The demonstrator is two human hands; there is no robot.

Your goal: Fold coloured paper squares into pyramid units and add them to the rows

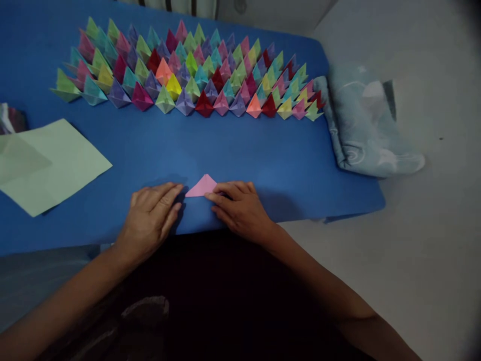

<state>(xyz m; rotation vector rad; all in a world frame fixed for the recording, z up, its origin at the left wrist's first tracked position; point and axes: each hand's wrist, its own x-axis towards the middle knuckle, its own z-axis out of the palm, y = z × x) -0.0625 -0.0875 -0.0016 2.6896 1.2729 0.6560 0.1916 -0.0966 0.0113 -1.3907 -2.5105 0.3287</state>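
A small pink folded paper point(203, 186), triangular in shape, lies on the blue table point(158, 145) near its front edge. My right hand point(240, 208) has its fingertips on the right part of the paper, and they cover that corner. Just left of the paper, my left hand point(152, 213) rests on the table with its fingers together and nothing seen in them. A slim gap separates its fingertips from the paper's left corner.
Rows of colourful folded paper pieces point(184, 103) stand across the back of the table. Pale green paper point(71, 165) lies at the left, with a dark patterned item point(15, 120) behind it. A folded grey-blue cloth point(361, 120) sits at the right end.
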